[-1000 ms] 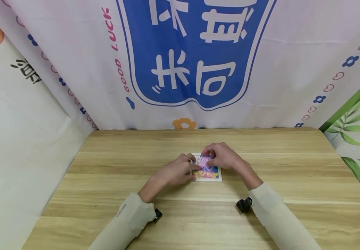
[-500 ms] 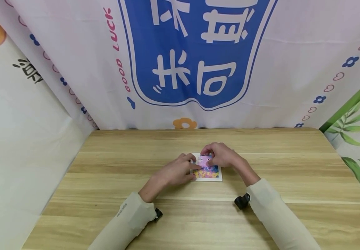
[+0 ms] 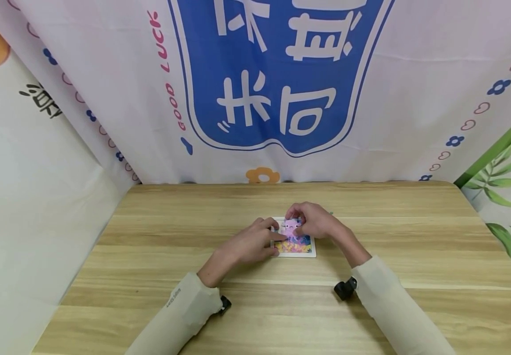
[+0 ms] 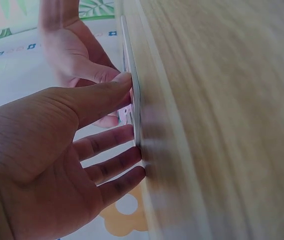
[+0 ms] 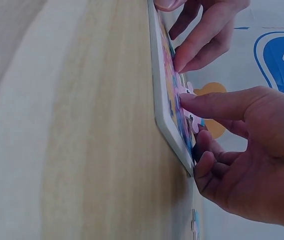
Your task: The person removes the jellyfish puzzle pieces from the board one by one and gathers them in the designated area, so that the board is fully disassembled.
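Both hands barely shift from a second ago, I see: left hand [image 3: 250, 242] still presses flat fingers on the puzzle tray [image 3: 305, 252] mid-worktop [image 3: 149, 256], right hand [image 3: 315, 222] keeps pinching a pink piece [image 3: 289, 228], so fitting continues.

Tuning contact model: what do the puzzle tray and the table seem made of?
Puzzle tray: likely cardboard or thin board, white matte rim, printed glossy-looking picture face. Table: wood-look top, probably laminate; straight pale grain bands, smooth low-sheen surface. Neither is certain from looks alone.
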Motion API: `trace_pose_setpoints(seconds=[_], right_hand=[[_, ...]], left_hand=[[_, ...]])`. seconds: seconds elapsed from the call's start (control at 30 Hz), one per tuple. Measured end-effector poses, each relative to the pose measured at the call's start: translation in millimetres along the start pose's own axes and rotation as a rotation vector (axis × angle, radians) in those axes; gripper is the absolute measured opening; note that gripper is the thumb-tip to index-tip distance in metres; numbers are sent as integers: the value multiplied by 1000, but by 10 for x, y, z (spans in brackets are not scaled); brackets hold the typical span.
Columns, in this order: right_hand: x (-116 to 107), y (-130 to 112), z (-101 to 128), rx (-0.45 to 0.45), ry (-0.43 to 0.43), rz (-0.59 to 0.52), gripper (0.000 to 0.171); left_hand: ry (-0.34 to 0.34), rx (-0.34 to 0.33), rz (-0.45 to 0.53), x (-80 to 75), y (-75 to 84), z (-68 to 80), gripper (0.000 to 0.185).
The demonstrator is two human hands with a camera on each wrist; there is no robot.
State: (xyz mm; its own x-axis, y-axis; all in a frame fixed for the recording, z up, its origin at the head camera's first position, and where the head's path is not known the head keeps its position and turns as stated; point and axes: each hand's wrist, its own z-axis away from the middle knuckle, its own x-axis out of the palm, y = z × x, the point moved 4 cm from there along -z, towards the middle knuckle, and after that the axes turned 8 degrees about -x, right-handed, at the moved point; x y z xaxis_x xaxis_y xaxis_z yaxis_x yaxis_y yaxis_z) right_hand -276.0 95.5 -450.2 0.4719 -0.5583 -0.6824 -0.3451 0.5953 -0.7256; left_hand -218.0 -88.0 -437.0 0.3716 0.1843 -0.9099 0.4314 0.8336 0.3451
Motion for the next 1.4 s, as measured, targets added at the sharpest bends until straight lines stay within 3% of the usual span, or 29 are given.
trace_pose_setpoints(seconds=[0.27,1.13,1.4], right_hand=[[-19,15,33,-29,62,-9,20],[-75,90,48,3,93,-132,19],[-145,135,121,-12,101,-126,20]], left_hand=[[-3,-4,-2,13,-9,-1,44],[-11,-16,-1,21,-13,-4,44],[-9,-17,0,17,-15,-2,44]])
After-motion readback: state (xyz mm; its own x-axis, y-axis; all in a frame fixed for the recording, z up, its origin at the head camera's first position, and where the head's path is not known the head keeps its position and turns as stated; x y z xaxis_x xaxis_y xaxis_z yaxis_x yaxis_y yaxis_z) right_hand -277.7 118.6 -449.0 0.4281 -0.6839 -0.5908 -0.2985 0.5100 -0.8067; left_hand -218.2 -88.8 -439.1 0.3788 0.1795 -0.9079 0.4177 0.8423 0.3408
